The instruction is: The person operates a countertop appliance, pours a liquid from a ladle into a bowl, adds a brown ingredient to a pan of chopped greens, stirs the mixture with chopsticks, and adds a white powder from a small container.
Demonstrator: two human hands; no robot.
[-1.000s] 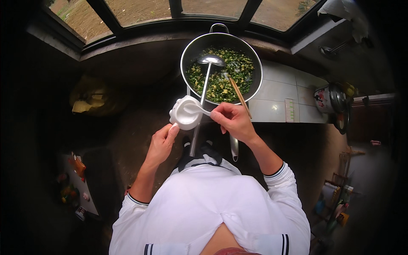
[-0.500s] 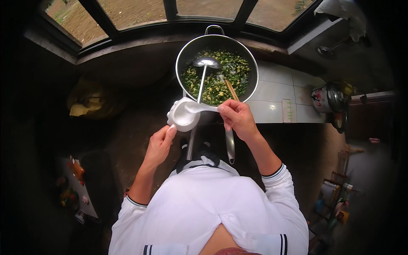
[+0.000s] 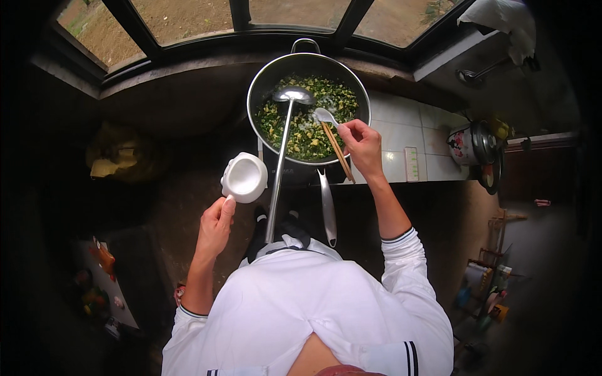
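My left hand (image 3: 215, 227) grips a small white bowl (image 3: 244, 178) with white contents, left of the pan and tilted a little. Pinched in my right hand (image 3: 364, 145) is a white spoon (image 3: 325, 116), its head over the food. A deep pan (image 3: 252, 119) holds chopped greens with yellow egg-like bits (image 3: 332, 97), and white grains lie on them near the spoon. A long-handled metal ladle (image 3: 283, 153) rests in the pan, its shaft crossing the near rim. Wooden chopsticks (image 3: 337, 153) lean over the rim beside my right hand.
The pan's long handle (image 3: 328, 213) points toward me. Right of it runs a white tiled counter (image 3: 392, 135) with a flower-patterned rice cooker (image 3: 467, 145) at its end. Windows (image 3: 295, 12) stand behind the pan. A yellowish bag (image 3: 122, 153) sits at the left.
The spoon has left the white bowl and moved forward over the pan with my right hand. My left hand has drawn the bowl back to the left, and white grains show on the greens.
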